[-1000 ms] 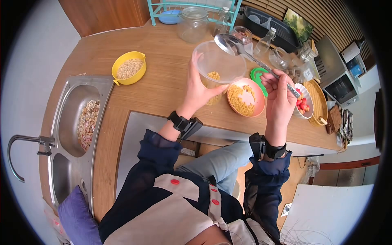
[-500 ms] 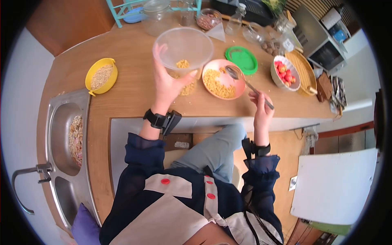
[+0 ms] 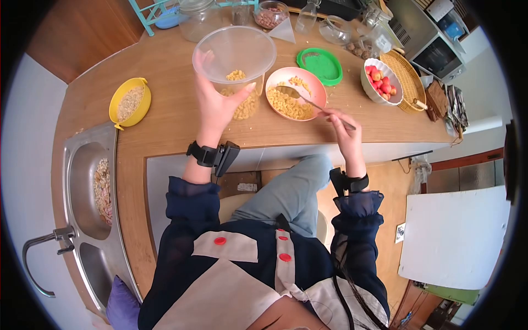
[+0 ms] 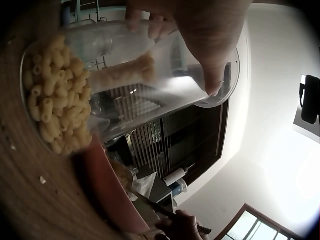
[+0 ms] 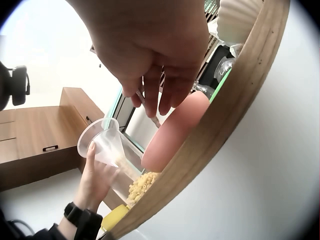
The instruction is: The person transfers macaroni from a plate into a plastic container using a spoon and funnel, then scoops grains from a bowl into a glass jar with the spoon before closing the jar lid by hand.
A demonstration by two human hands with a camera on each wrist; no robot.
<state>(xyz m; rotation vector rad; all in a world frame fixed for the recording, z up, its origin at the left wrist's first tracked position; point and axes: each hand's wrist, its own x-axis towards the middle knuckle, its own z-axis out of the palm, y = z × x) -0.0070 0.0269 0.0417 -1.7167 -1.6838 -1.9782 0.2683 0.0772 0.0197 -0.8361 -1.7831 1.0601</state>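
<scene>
The left hand (image 3: 216, 109) grips a clear plastic container (image 3: 220, 41) around its side, thumb in front. Pasta (image 4: 60, 100) lies in the bottom of the container, which stands on the counter in the left wrist view. Pinched in the right hand (image 3: 348, 133) is a metal spoon (image 3: 311, 103), its bowl down in the pasta on a pink plate (image 3: 320, 91). The plate sits just right of the container. In the right wrist view the right hand (image 5: 155, 60) is above the pink plate (image 5: 175, 132), and its fingers partly hide the spoon.
Behind the plate lies a green lid (image 3: 331, 71). To the right are a white bowl of red fruit (image 3: 367, 88) and a wicker tray (image 3: 410, 82). A yellow bowl (image 3: 144, 107) and a sink (image 3: 74, 165) are on the left; glass jars (image 3: 192, 25) stand at the back.
The right hand has come down from above the container, bringing the spoon into the plate's pasta. The left hand still grips the container. The head view has shifted.
</scene>
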